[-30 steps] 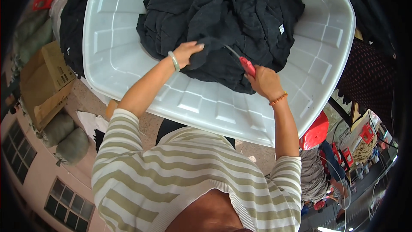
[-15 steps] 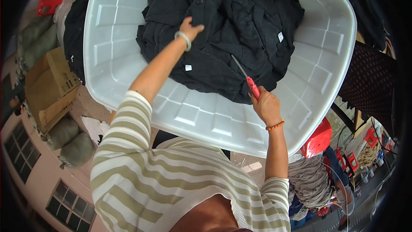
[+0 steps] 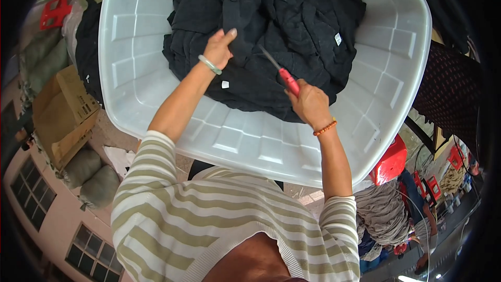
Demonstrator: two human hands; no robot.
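Inside a large white plastic tub (image 3: 229, 141) lies a heap of black garments (image 3: 302, 36), some with small white tags. Over the heap's left side is my left hand (image 3: 217, 51), thumb raised and fingers curled at the lower end of a black buttoned garment's placket (image 3: 233, 5). It looks closed on the cloth, though the fingertips are partly hidden. My right hand (image 3: 312, 105) grips a red-handled tool with a thin metal blade (image 3: 288, 81); the blade points up and left over the cloth, toward my left hand. What kind of tool it is I cannot make out.
Left of the tub are more black cloth (image 3: 90, 57), an open cardboard box (image 3: 62, 109), stuffed sacks (image 3: 96, 177) and a red plastic stool (image 3: 56, 10). At the right stand a red plastic object (image 3: 390, 161) and a bundle of grey cloth (image 3: 383, 216).
My left hand has drawn back toward me and slightly left. My right hand has carried the red-handled tool up and left, closer to the left hand.
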